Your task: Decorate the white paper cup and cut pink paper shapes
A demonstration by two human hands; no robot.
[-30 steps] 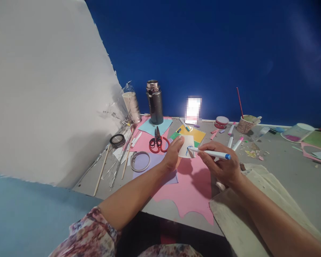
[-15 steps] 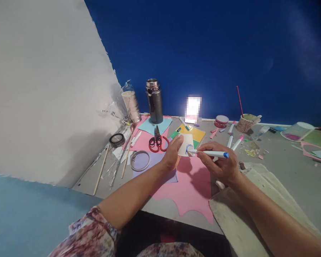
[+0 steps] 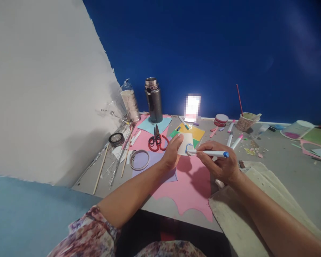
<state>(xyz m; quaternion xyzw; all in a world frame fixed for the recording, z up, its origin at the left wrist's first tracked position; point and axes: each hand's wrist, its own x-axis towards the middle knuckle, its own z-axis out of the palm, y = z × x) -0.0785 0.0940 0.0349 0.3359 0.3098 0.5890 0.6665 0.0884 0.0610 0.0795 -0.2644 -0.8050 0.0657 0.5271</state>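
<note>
In my left hand (image 3: 173,152) is a white paper cup (image 3: 186,140), its wide end away from view and its side facing my right hand. Blue curved lines are drawn on that side. My right hand (image 3: 220,160) grips a white marker (image 3: 210,153) with a blue end, and its tip touches the cup at the blue lines. Beneath both hands lies a pink sheet (image 3: 192,192) with a scalloped front edge. Red-handled scissors (image 3: 157,141) lie just left of the cup, close to a lilac sheet (image 3: 160,171).
A dark flask (image 3: 154,103) and a stack of paper cups (image 3: 131,105) stand at the back left. Tape rolls (image 3: 139,160) and sticks lie to the left. A pale cloth (image 3: 259,192) is under my right forearm. A patterned cup (image 3: 246,122) stands at the back right.
The marker tip has shifted slightly on the cup, and the blue lines look a little fuller at the lower left. Both hands keep their holds.
</note>
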